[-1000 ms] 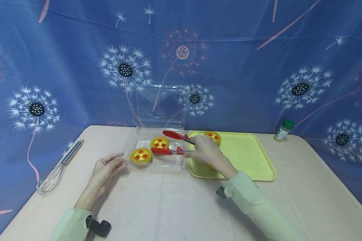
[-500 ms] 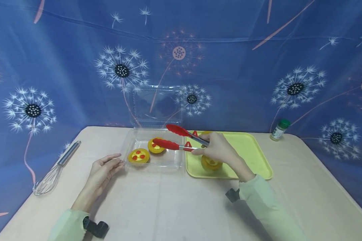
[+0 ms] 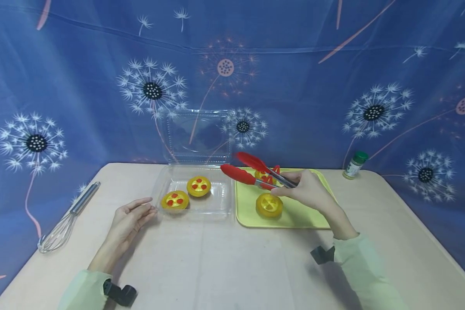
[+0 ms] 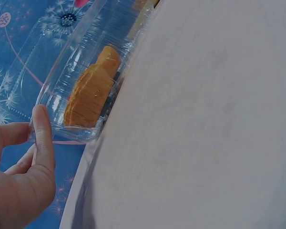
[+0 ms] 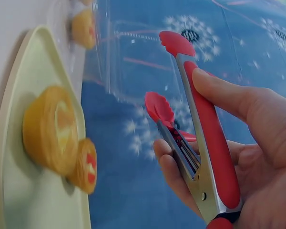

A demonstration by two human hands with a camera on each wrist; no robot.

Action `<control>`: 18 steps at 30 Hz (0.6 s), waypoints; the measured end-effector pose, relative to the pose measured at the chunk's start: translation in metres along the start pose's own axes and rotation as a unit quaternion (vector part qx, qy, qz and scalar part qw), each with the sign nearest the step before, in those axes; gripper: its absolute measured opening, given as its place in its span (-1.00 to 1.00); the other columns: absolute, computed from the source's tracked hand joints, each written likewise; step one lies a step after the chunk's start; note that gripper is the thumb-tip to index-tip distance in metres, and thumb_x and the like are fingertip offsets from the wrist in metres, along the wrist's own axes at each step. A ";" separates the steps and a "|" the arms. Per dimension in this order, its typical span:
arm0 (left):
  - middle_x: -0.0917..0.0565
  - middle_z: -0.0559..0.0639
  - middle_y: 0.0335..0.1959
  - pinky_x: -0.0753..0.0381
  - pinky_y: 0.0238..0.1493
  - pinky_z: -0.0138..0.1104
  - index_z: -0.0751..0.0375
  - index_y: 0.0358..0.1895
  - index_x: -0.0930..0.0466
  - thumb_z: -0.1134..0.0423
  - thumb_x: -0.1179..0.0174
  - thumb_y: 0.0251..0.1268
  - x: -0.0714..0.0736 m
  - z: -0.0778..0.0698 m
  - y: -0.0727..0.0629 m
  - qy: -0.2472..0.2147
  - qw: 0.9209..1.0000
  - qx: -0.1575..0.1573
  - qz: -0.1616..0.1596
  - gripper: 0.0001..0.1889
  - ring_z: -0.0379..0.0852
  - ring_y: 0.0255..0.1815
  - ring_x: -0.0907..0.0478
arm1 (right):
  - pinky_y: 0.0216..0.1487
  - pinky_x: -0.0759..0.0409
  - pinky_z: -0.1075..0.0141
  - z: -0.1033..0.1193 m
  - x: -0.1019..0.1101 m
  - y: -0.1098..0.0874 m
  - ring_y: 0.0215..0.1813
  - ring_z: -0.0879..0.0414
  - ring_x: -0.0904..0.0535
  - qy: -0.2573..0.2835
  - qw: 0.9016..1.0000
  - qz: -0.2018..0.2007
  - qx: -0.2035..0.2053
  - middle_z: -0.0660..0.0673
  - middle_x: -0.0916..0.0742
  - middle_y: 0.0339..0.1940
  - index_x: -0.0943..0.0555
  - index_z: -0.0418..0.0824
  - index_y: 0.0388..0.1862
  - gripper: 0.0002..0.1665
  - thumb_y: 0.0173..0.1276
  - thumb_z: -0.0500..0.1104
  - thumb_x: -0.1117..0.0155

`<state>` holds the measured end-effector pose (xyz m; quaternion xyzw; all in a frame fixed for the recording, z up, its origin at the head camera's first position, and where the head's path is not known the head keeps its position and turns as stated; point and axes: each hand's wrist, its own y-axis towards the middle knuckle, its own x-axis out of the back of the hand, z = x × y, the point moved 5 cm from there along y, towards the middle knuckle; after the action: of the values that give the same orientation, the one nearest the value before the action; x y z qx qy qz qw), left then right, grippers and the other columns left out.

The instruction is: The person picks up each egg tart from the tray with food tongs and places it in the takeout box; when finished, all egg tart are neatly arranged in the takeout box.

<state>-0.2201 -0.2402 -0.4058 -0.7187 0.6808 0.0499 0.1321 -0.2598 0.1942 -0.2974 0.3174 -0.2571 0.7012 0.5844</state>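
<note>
In the head view two egg tarts with red dots, a nearer one [image 3: 175, 200] and a farther one [image 3: 199, 186], sit in a clear plastic clamshell container [image 3: 218, 206] whose lid stands up behind. My left hand [image 3: 129, 224] pinches the container's near-left rim between thumb and finger, as the left wrist view shows. My right hand [image 3: 310, 191] grips red-tipped tongs [image 3: 238, 174] above the yellow tray [image 3: 252, 221]. Their tips are spread apart with nothing between them. A plain yellow tart [image 3: 269, 206] lies on the tray; behind it a red-dotted tart [image 3: 259, 175] is partly hidden by the tongs.
A wire whisk [image 3: 63, 224] lies at the table's left edge. At the back right stands a green-capped spice jar [image 3: 355, 165]. A blue dandelion-print cloth [image 3: 294, 107] hangs right behind the table.
The right hand has carried the tongs rightward and up, from over the farther tart in the container to above the tray. The left hand keeps its place at the container.
</note>
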 end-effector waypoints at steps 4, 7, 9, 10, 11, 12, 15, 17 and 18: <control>-0.70 -0.03 -0.31 -0.71 0.03 -0.48 0.61 0.32 -0.18 0.40 -0.06 0.46 0.001 0.000 0.000 0.000 1.000 0.001 -0.002 -0.51 -0.27 -0.21 -0.68 | -0.62 -0.22 0.36 -0.015 0.012 -0.004 -0.51 0.08 -0.32 -0.005 1.000 -0.010 -0.012 -0.06 -0.65 -0.45 -0.53 -0.25 0.29 -0.12 0.10 0.21 -0.50; -0.70 -0.03 -0.31 -0.71 0.02 -0.48 0.59 0.30 -0.20 0.40 -0.06 0.46 0.001 0.000 0.001 -0.002 1.000 0.002 -0.003 -0.53 -0.27 -0.21 -0.68 | -0.65 -0.19 0.35 -0.026 0.019 -0.006 -0.55 0.10 -0.29 -0.009 1.000 -0.014 -0.014 -0.05 -0.60 -0.52 -0.51 -0.29 0.30 -0.10 0.11 0.21 -0.49; -0.69 -0.03 -0.31 -0.71 0.02 -0.48 0.59 0.30 -0.20 0.40 -0.06 0.46 0.001 0.000 0.001 -0.003 1.000 0.003 -0.002 -0.53 -0.27 -0.22 -0.68 | -0.66 -0.18 0.35 -0.033 0.022 -0.007 -0.58 0.11 -0.25 -0.019 1.000 -0.019 -0.014 -0.02 -0.53 -0.59 -0.51 -0.29 0.30 -0.09 0.11 0.23 -0.48; -0.69 -0.03 -0.31 -0.71 0.01 -0.49 0.59 0.31 -0.19 0.40 -0.06 0.46 0.001 0.000 0.001 -0.003 1.000 0.003 -0.001 -0.52 -0.27 -0.22 -0.68 | -0.66 -0.18 0.35 -0.036 0.024 -0.007 -0.57 0.11 -0.25 -0.022 0.999 -0.021 -0.012 -0.01 -0.53 -0.59 -0.51 -0.30 0.30 -0.10 0.12 0.23 -0.48; -0.69 -0.03 -0.32 -0.71 0.01 -0.49 0.59 0.31 -0.19 0.39 -0.06 0.46 0.000 0.000 0.001 -0.002 1.000 0.003 0.000 -0.52 -0.27 -0.22 -0.68 | -0.65 -0.19 0.35 -0.039 0.025 -0.007 -0.56 0.11 -0.27 -0.026 0.999 -0.023 -0.012 0.00 -0.52 -0.59 -0.52 -0.31 0.29 -0.10 0.12 0.22 -0.47; -0.69 -0.04 -0.32 -0.71 0.01 -0.49 0.60 0.31 -0.17 0.39 -0.06 0.46 0.000 0.000 0.001 -0.002 1.000 0.003 0.000 -0.51 -0.27 -0.22 -0.68 | -0.64 -0.19 0.35 -0.042 0.026 -0.007 -0.56 0.10 -0.26 -0.029 0.999 -0.024 -0.015 -0.01 -0.51 -0.60 -0.53 -0.31 0.28 -0.12 0.13 0.22 -0.47; -0.69 -0.05 -0.34 -0.71 0.00 -0.49 0.60 0.31 -0.18 0.39 -0.06 0.46 0.000 0.000 0.001 -0.002 1.000 0.002 0.001 -0.51 -0.27 -0.23 -0.68 | -0.59 -0.20 0.34 -0.049 0.028 -0.007 -0.49 0.08 -0.28 -0.043 0.998 -0.030 -0.018 0.00 -0.52 -0.58 -0.55 -0.33 0.24 -0.15 0.13 0.21 -0.47; -0.70 -0.05 -0.34 -0.72 0.00 -0.49 0.59 0.29 -0.21 0.39 -0.07 0.46 0.000 0.000 0.001 -0.003 1.000 0.001 0.001 -0.53 -0.28 -0.24 -0.68 | -0.58 -0.18 0.34 -0.053 0.029 -0.007 -0.49 0.07 -0.27 -0.053 0.998 -0.033 -0.024 0.00 -0.47 -0.62 -0.55 -0.35 0.24 -0.14 0.13 0.20 -0.47; -0.70 -0.05 -0.34 -0.72 0.00 -0.49 0.58 0.29 -0.22 0.39 -0.07 0.46 0.000 0.001 0.001 -0.003 1.000 0.001 0.001 -0.54 -0.27 -0.24 -0.68 | -0.58 -0.17 0.34 -0.055 0.029 -0.007 -0.50 0.06 -0.25 -0.059 0.997 -0.035 -0.026 0.00 -0.43 -0.64 -0.54 -0.36 0.24 -0.14 0.13 0.19 -0.48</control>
<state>-0.2212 -0.2400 -0.4066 -0.7179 0.6810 0.0519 0.1347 -0.2646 0.2547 -0.3127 0.3514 -0.2981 0.6535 0.6005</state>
